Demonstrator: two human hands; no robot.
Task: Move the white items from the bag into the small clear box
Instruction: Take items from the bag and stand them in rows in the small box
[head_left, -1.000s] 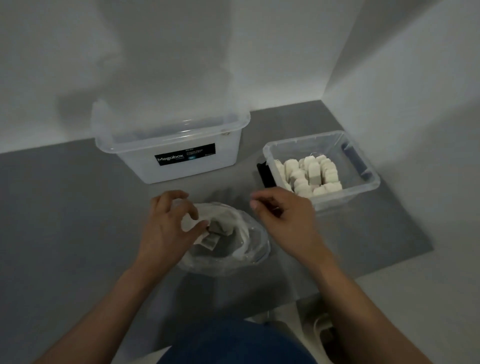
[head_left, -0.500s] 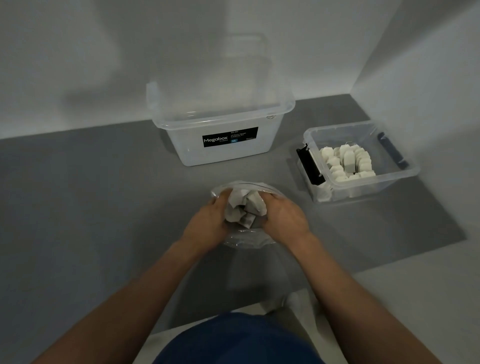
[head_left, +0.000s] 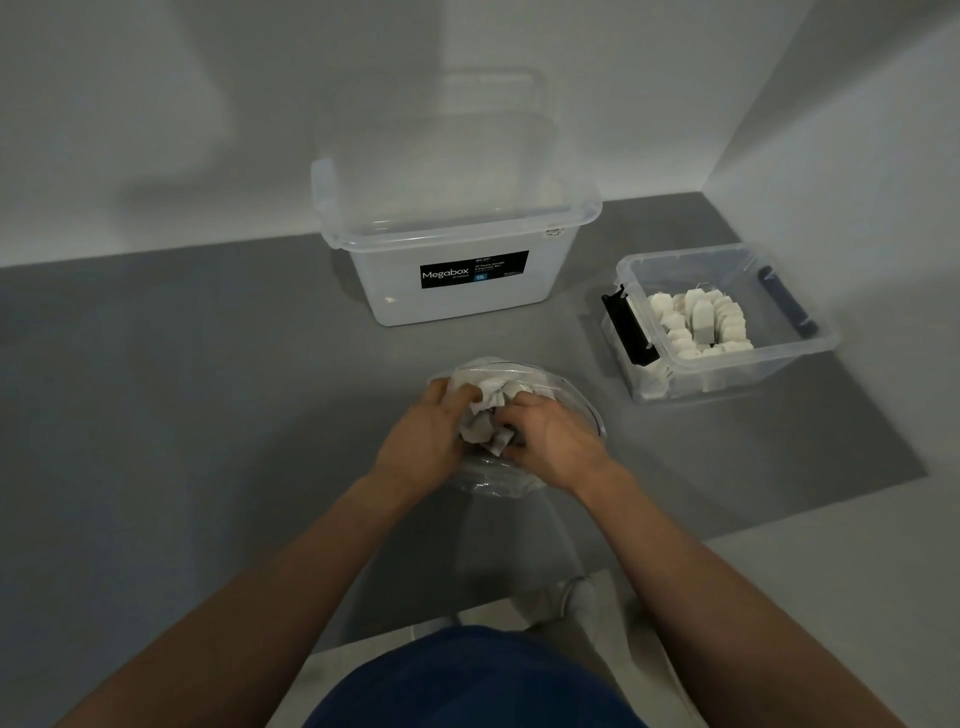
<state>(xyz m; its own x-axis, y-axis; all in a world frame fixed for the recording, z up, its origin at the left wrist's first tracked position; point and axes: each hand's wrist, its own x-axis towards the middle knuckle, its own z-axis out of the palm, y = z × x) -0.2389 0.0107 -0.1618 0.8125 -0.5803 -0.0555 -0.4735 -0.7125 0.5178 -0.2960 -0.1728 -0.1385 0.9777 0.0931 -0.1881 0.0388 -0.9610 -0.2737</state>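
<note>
A clear plastic bag (head_left: 576, 402) lies on the grey mat in front of me. My left hand (head_left: 423, 441) and my right hand (head_left: 553, 439) are both inside its mouth, fingers curled round a bunch of white items (head_left: 483, 415) held between them. The small clear box (head_left: 779, 364) stands to the right with several white items (head_left: 698, 322) piled inside it. Its black latches hang at both ends.
A larger translucent Megabox tub (head_left: 457, 249) stands behind the bag, against the white wall. A second white wall rises right beside the small box. The grey mat (head_left: 208, 389) ends near my knees, where pale floor begins.
Both hands moved from above the bag's mouth into it and closed on a bunch of white items. The camera view shifted left, so the boxes appear further right.
</note>
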